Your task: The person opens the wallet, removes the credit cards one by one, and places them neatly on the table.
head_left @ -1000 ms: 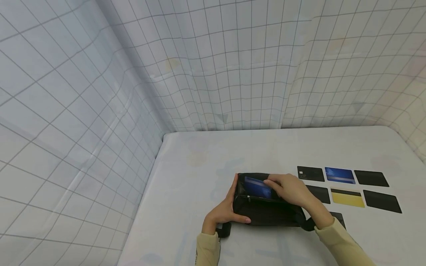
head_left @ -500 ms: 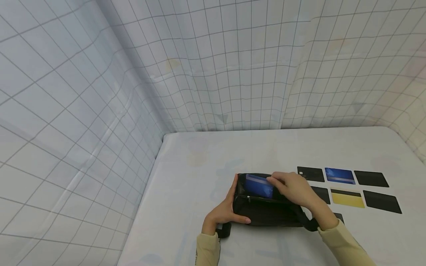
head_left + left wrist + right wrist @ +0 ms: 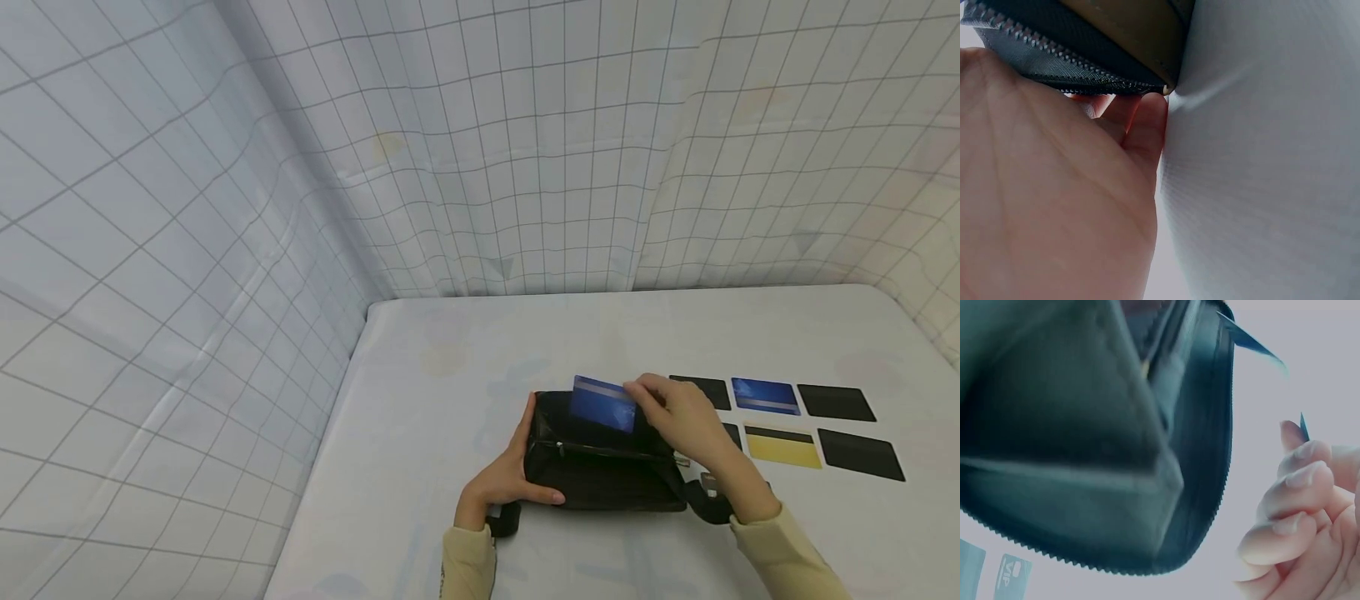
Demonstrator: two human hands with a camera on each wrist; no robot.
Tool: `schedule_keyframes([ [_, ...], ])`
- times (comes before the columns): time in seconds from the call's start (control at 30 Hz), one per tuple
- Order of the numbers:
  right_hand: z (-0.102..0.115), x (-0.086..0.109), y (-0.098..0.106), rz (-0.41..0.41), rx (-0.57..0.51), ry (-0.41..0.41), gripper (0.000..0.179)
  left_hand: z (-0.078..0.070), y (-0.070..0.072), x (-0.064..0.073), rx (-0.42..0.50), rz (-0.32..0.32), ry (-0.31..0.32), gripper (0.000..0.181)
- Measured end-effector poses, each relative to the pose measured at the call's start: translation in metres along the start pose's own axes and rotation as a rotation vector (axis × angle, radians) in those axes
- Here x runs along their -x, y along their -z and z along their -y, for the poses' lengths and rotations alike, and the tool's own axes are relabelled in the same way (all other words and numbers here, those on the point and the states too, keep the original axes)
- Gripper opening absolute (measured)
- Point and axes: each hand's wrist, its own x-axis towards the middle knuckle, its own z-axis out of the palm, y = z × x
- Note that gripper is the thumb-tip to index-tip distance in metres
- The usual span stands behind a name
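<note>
A black zip wallet (image 3: 615, 487) stands open on the white table in the head view. My left hand (image 3: 502, 483) holds its left end, thumb along the front and fingers round the far side. The left wrist view shows the wallet's zip teeth (image 3: 1041, 40) close above the fingers. My right hand (image 3: 686, 421) pinches a blue card (image 3: 602, 404) with a pale stripe by its right corner. That card overlaps the wallet's opening, its upper edge above the back rim. In the right wrist view, folded inner compartments (image 3: 1066, 406) show, with the fingers right of them.
Right of the wallet, cards lie in rows: a blue card (image 3: 765, 396), a yellow card (image 3: 782, 447) and several black ones, such as this black card (image 3: 861, 454). The right hand and arm partly hide some. A gridded white curtain (image 3: 525, 167) rises behind the table.
The right hand has moved up and to the right, drawing the blue card from inside the wallet to above its opening. The left hand and wallet have stayed in place.
</note>
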Motion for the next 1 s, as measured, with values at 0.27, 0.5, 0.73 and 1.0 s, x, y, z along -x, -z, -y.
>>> schedule_keyframes([
  [0.27,-0.014,0.009,0.020,-0.088,-0.053,-0.024,0.029,0.018,-0.001,-0.003,-0.024,-0.007,0.012,0.130],
  [0.5,-0.032,0.024,0.041,-0.114,-0.042,-0.059,0.032,0.016,0.000,-0.003,-0.017,-0.002,0.013,0.129],
  [0.73,-0.052,0.046,0.064,-0.110,-0.034,-0.152,0.031,0.016,0.000,-0.004,-0.012,0.001,0.015,0.129],
  [1.0,-0.080,0.071,0.087,-0.080,0.024,-0.271,0.036,0.014,0.000,-0.002,-0.011,0.000,0.017,0.126],
])
